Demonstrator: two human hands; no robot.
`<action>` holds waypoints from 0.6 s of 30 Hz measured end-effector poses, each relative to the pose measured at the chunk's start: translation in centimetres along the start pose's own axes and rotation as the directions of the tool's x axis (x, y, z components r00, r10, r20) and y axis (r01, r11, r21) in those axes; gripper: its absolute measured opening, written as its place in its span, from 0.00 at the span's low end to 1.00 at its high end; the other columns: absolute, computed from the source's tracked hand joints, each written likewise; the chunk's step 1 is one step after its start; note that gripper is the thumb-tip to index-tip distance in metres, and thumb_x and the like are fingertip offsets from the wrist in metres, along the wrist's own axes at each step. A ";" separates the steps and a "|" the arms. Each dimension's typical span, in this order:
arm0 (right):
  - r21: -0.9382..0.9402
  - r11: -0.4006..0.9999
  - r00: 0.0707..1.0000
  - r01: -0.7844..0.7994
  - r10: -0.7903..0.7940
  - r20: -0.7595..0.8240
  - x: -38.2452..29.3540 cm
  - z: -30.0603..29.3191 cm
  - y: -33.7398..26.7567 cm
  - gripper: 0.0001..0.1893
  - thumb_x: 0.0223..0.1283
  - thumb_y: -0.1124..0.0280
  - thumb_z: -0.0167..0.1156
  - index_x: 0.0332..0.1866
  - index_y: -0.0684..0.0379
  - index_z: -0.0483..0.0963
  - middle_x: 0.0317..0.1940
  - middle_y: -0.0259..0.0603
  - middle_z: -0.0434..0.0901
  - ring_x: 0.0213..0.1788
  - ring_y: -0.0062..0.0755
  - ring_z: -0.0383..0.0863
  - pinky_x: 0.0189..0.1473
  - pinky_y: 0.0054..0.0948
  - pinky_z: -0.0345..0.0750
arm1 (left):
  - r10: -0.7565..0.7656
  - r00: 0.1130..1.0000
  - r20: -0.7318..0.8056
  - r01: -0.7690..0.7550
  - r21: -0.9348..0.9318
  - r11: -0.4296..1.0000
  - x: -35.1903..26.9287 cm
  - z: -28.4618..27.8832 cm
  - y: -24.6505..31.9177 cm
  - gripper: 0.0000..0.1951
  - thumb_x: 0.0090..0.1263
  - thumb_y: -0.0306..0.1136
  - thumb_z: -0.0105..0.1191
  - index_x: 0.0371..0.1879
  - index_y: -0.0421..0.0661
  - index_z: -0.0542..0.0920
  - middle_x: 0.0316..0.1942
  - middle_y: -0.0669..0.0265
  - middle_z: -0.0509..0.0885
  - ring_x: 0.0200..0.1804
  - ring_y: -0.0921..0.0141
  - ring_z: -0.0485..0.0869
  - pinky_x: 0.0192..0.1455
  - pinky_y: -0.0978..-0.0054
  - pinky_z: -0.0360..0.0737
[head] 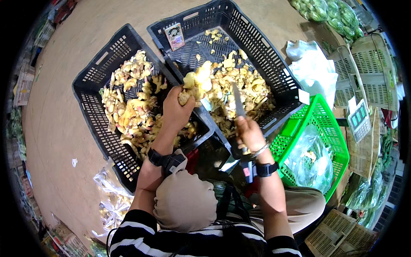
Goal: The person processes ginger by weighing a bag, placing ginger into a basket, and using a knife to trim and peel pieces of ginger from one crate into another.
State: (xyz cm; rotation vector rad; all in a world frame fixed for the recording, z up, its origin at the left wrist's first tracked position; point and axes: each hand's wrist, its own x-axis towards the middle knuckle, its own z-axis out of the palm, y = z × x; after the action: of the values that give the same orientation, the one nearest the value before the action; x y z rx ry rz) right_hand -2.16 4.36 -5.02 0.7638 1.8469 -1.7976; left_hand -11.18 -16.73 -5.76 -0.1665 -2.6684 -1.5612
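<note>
My left hand (179, 106) grips a piece of ginger root (198, 78) over the adjoining walls of two black plastic crates. In my right hand (252, 133) is a knife (238, 100), its blade pointing away from me above the right crate (266, 45). Ginger scraps and cut pieces (244, 83) cover the near part of that crate's floor. The left crate (93, 106) holds many ginger roots (135, 110), some with pinkish shoots. A small rectangular card or case (175, 37) leans at the right crate's far left wall.
A green plastic basket (344, 157) with a clear plastic bag (310, 160) stands at my right. Beyond it are white bags (311, 67), a digital scale display (359, 119) and pale crates (372, 70). Filled plastic bags (115, 204) lie at lower left.
</note>
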 end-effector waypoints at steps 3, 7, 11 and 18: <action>0.061 0.996 0.984 0.070 -0.079 0.163 -2.1 2.7 -1.4 0.18 0.65 0.54 0.43 0.33 0.62 0.64 0.15 0.31 0.65 0.11 0.21 0.66 0.12 0.21 0.67 | -0.083 0.996 0.010 0.084 -0.104 0.991 0.1 0.6 -0.1 0.21 0.54 0.36 0.54 0.44 0.34 0.73 0.37 0.52 0.79 0.38 0.65 0.80 0.42 0.72 0.74; -0.012 0.999 0.984 0.048 -0.045 0.174 -1.9 2.8 -2.1 0.17 0.66 0.55 0.41 0.32 0.60 0.64 0.15 0.31 0.65 0.10 0.19 0.63 0.11 0.19 0.64 | -0.135 0.988 0.072 0.147 -0.198 0.969 0.0 0.5 -0.1 0.22 0.54 0.35 0.54 0.46 0.34 0.72 0.37 0.56 0.79 0.38 0.69 0.79 0.43 0.75 0.74; 0.029 0.999 0.978 0.029 -0.034 0.205 -1.7 2.6 -2.0 0.17 0.66 0.55 0.41 0.31 0.60 0.64 0.15 0.31 0.64 0.09 0.19 0.63 0.11 0.19 0.63 | -0.110 0.991 0.076 0.127 -0.272 0.954 -0.1 0.7 -0.1 0.23 0.54 0.34 0.55 0.47 0.34 0.71 0.36 0.58 0.79 0.38 0.72 0.77 0.43 0.76 0.73; -0.057 0.998 0.972 0.032 -0.018 0.234 -1.1 1.8 -1.3 0.19 0.65 0.54 0.41 0.31 0.61 0.64 0.15 0.31 0.64 0.10 0.20 0.64 0.11 0.21 0.64 | -0.117 0.979 0.165 0.149 -0.198 0.969 0.0 0.1 0.1 0.23 0.54 0.34 0.56 0.48 0.34 0.71 0.36 0.58 0.79 0.37 0.73 0.77 0.43 0.77 0.73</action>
State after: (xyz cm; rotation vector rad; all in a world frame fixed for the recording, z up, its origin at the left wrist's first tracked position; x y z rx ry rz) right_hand -2.28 2.52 -3.40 0.4861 1.7530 -1.7555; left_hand -11.14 -16.65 -5.74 -0.1201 -2.6704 -1.9477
